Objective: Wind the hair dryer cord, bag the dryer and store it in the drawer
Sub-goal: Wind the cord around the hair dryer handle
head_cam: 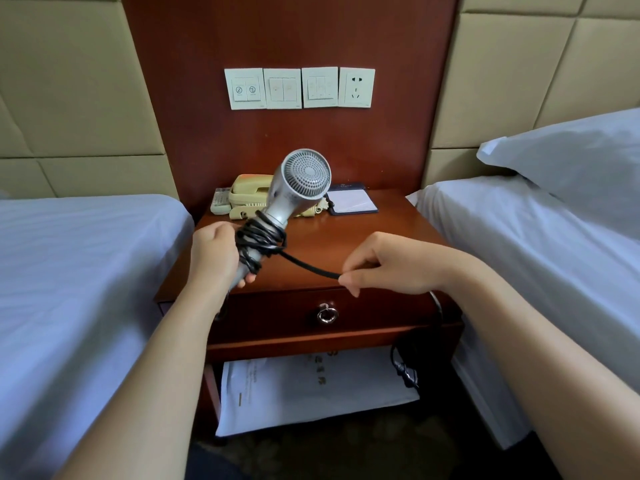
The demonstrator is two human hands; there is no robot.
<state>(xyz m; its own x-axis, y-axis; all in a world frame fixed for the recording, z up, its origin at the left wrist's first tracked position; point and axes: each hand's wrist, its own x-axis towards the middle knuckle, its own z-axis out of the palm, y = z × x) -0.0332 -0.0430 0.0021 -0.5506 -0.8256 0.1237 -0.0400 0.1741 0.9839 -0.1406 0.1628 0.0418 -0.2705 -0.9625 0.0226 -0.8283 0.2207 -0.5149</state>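
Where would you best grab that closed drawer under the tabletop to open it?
Probably the metal ring pull at the middle of the drawer front, approached straight from the front: the face is otherwise flat, and the ring's loop suits a hooked finger.

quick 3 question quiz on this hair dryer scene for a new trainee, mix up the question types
1. Multiple choice: what is the black cord mostly wound round?
A) the handle of the silver hair dryer
B) the yellow telephone
C) the drawer's ring pull

2. True or false: a plug sits in the white wall socket.

3. Fill in: the right hand pinches the free stretch of cord while the ____ hand grips the dryer's handle.

Key
1. A
2. False, the socket holds nothing.
3. The left hand.
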